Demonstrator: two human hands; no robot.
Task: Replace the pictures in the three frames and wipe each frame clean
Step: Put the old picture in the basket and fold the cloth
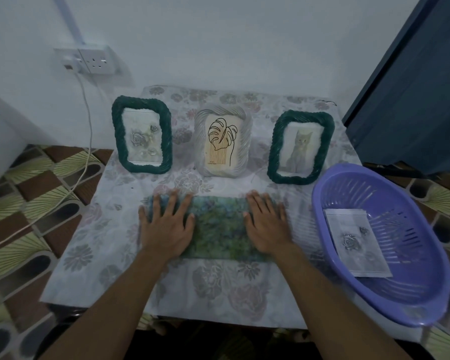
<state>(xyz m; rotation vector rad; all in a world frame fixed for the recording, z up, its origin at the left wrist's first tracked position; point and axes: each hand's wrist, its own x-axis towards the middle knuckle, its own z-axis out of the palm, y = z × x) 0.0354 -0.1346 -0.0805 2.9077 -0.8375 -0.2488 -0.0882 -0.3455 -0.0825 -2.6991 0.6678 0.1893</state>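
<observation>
hands: my left hand point(164, 229) and right hand point(266, 227) spread flat on the green cloth point(218, 227) | step: probably smoothing it | how: press evenly, sweep outward, avoid white frame point(200, 146) beyond my fingertips

Left green frame point(142, 133), white frame point(222, 141) and right green frame point(300, 146) walled your far side, narrow gaps between, purple basket point(348, 193) crowded your right, tablecloth point(96, 229) lay open left

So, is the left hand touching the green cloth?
Touching. The head view shows the left hand lying flat on the green cloth, fingers spread over its left end.
</observation>
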